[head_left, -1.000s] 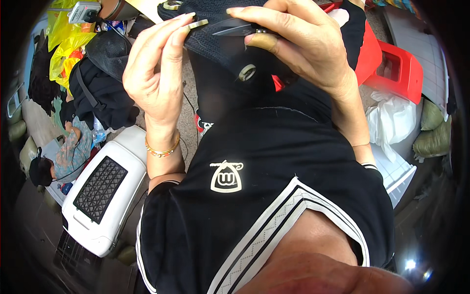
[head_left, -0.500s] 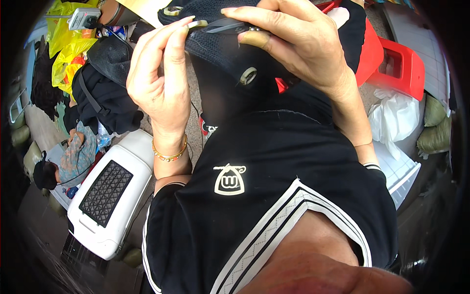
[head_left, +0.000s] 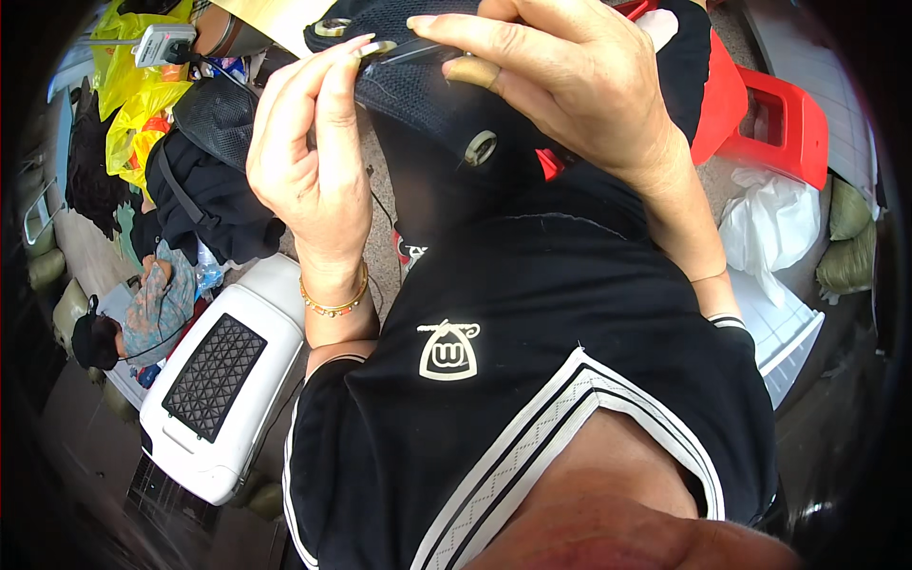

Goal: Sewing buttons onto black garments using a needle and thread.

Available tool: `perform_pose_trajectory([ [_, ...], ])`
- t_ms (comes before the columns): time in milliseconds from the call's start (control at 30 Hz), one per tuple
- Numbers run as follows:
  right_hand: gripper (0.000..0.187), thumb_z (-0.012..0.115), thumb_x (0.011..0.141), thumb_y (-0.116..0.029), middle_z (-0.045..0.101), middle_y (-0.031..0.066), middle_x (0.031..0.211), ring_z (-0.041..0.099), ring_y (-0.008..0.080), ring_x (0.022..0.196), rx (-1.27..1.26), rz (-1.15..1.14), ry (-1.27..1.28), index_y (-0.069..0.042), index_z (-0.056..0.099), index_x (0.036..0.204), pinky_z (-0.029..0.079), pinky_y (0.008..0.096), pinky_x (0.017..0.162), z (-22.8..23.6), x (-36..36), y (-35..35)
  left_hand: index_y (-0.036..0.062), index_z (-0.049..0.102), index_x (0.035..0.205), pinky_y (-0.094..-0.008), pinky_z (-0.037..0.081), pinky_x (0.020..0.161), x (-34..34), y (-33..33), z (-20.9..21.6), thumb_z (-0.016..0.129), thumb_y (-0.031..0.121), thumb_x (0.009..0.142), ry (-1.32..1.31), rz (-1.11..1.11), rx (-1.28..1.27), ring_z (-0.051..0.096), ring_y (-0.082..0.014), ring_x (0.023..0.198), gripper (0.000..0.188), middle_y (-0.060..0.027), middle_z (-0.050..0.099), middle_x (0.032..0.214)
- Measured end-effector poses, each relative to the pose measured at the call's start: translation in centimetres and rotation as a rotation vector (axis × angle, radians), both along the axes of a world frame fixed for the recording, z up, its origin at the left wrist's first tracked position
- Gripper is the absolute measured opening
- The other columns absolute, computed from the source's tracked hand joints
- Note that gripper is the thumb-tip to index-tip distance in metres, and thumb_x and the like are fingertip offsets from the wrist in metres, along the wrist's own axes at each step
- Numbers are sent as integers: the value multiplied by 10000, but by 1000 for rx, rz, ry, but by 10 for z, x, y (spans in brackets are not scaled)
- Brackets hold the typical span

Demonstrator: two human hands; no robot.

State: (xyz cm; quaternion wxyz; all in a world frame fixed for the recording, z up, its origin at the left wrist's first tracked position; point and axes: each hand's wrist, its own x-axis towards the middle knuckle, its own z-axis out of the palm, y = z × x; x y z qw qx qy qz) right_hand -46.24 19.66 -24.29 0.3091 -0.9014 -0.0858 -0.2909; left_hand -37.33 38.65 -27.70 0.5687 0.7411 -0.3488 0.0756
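My left hand [head_left: 309,171] pinches a small pale ring [head_left: 377,48] between its fingertips; it looks like a narrow roll of tape. From the ring a clear strip [head_left: 413,53] stretches toward my right hand [head_left: 579,85]. The right thumb and forefinger are bent close about the strip's other end, and a yellowish wrap covers the thumb tip. Under both hands lies dark mesh fabric [head_left: 427,90] across my lap. A second ring [head_left: 481,147] rests on black cloth below the hands. Beyond them, at the far side, sits a third ring [head_left: 332,28].
Left stands a white case [head_left: 233,370] with a black grille panel. Beyond it are a black bag [head_left: 204,180], yellow plastic bags [head_left: 142,114] and a power adapter [head_left: 163,45]. Another person [head_left: 157,294] is at far left. On the right are a red stool [head_left: 784,123] and white plastic bag [head_left: 769,223].
Both hands have shifted slightly, the right one a little left toward the ring. The small dark beads seen by the right fingertips earlier no longer show. The view has tilted slightly.
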Motion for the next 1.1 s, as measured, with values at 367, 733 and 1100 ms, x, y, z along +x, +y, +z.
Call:
perform_pose_trajectory([
  [367,334,801,734,-120,559,24,772,584,195,670,-50,24,-35,-75,724,1056,483,308,571,0,4,2,-25,733,1043,-224,492,742,6,0,2,630,-13,940,-39,-42,9,631,-115,817,146,-73,698,942],
  [733,348,799,733,-105,577,48,806,608,218,695,-6,27,7,-71,704,1066,506,314,597,4,3,1,-3,680,1117,-213,509,794,7,1,7,626,-3,953,61,-59,-11,662,-97,879,172,-58,701,967],
  [1100,347,796,744,-120,577,59,826,621,233,728,34,38,39,-57,695,1070,520,321,622,4,2,0,-45,630,1105,-270,558,853,10,20,13,684,-49,901,39,-168,77,703,-169,950,211,-123,704,1049],
])
